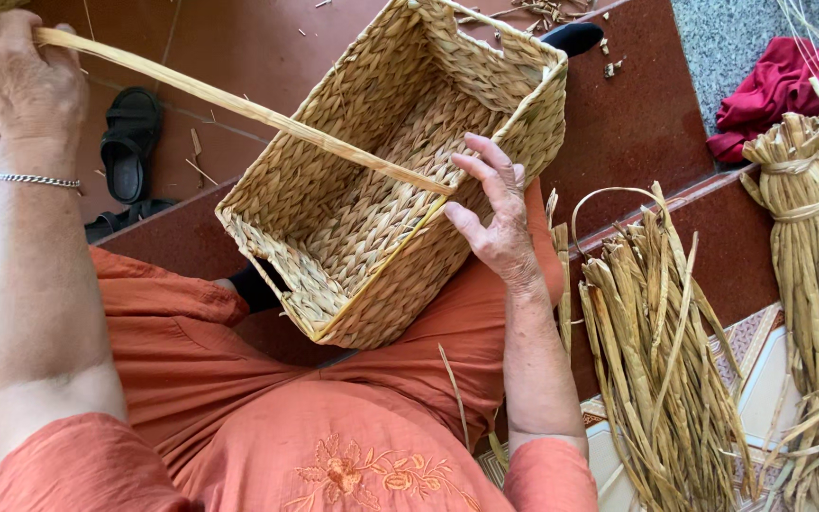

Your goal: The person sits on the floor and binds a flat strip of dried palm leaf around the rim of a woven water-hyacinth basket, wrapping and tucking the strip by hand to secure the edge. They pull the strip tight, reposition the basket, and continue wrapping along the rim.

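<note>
A rectangular woven straw basket [381,114] rests tilted on my lap, its opening facing up. My left hand [16,76] is raised at the upper left, closed around one long flat straw strand [239,106]. The strand runs taut across the basket's opening down to its near right rim. My right hand [495,213] rests against that rim, fingers spread, beside the spot where the strand meets the weave. A silver bracelet [38,179] circles my left wrist.
A loose bundle of dried straw strands [661,351] lies to my right, with tied bundles [812,237] farther right. A red cloth [779,85] sits at the upper right. Black sandals [130,142] lie on the brown tiled floor at left. Straw scraps litter the floor beyond the basket.
</note>
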`<state>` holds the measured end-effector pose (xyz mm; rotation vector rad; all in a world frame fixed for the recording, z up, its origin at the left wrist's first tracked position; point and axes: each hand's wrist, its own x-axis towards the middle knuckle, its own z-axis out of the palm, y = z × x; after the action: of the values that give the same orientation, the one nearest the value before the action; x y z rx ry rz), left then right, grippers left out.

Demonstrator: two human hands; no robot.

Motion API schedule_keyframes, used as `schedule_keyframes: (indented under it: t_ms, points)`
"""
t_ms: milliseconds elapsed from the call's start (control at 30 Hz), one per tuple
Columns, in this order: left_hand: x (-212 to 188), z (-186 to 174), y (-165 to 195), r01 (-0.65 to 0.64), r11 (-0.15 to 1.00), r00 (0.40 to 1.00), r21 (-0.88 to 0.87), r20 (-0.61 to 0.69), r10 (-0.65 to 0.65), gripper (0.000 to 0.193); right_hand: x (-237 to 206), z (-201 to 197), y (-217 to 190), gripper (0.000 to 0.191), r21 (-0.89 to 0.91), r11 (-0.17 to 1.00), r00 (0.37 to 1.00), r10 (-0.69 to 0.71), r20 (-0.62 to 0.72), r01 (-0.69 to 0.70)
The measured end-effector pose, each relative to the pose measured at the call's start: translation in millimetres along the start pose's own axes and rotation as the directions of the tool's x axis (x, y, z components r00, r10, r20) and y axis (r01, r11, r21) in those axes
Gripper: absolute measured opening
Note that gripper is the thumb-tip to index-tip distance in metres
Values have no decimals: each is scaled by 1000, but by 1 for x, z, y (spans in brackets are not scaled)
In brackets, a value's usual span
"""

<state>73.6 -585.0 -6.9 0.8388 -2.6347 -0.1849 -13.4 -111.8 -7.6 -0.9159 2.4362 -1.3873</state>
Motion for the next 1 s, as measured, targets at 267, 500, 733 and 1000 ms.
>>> schedule_keyframes:
  t_ms: [267, 500, 733, 1000]
  points:
    - [-52, 32, 108, 796, -122, 583, -592, 806, -108, 49, -2, 7, -2, 55, 10, 998, 998, 66, -15, -65]
    - [-125, 38, 203, 873, -58, 459, -484, 776, 432, 24, -7, 17, 0, 54, -27, 1000, 991, -19, -129, 16]
    - [-145, 62, 212, 848, -135, 504, -512, 703, 502, 34, -29, 43, 14, 39, 7, 997, 909, 67, -412, -70]
    - [-149, 67, 209, 907, -111, 401, -405, 754, 521, 26, -43, 59, 17, 14, 431, 883, 905, 325, -274, -186]
